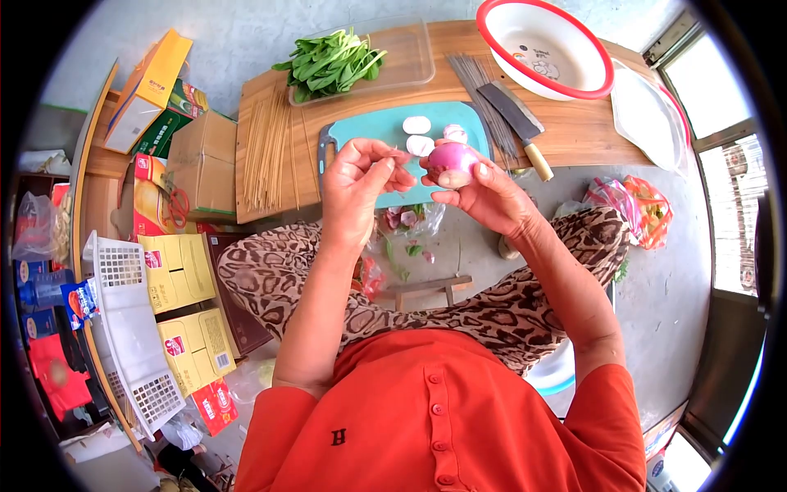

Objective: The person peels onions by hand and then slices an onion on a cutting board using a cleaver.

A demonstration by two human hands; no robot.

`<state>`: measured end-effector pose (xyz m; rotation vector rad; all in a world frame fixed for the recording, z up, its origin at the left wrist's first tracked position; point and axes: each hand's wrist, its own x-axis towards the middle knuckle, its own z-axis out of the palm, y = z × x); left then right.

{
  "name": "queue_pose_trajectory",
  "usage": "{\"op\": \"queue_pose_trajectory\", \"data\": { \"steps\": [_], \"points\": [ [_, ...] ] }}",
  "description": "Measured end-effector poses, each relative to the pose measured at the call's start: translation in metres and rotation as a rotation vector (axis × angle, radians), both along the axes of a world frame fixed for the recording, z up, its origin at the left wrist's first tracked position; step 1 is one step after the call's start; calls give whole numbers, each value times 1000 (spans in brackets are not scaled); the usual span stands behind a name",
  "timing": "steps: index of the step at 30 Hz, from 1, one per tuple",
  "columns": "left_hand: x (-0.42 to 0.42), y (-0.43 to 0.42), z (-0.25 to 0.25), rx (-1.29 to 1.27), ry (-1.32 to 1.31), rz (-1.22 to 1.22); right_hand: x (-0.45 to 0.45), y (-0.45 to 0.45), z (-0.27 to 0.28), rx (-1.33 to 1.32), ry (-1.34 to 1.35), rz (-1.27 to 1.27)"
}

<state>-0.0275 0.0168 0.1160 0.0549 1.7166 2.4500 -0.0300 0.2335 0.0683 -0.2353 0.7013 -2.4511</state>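
A purple-red onion rests in the fingers of my right hand, held above the near edge of a teal cutting board. My left hand is beside it, thumb and fingers pinched together close to the onion. Whatever is between those fingertips is too small to make out. On the board behind the hands lie two white, rounded pieces and a pale pink-white piece that looks like onion. A cleaver with a wooden handle lies to the board's right, across thin metal skewers.
Bamboo skewers lie on the wooden table, left of the board. Green leaves sit in a clear tray. A red-rimmed white basin stands at back right. Peelings lie in a plastic bag below.
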Motion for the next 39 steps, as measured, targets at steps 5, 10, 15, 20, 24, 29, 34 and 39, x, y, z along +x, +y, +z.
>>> {"op": "queue_pose_trajectory", "data": {
  "steps": [5,10,15,20,24,29,34,39],
  "points": [
    [2,2,-3,-395,288,-37,0,0,0,-12,29,41],
    [12,14,13,-528,403,15,2,0,3,-13,21,13],
    [12,19,15,-699,511,13,3,-2,2,-27,32,13],
    [10,21,6,-699,609,25,2,-1,0,-25,-7,12],
    [12,21,3,-389,301,3,1,-1,3,-73,6,16],
    [12,23,3,-516,308,30,1,-2,0,-53,-8,6],
    [9,22,3,-524,341,31,1,-1,1,-57,-6,12],
    [13,27,4,-400,239,45,2,-1,-2,-59,-17,5]
  ]
}}
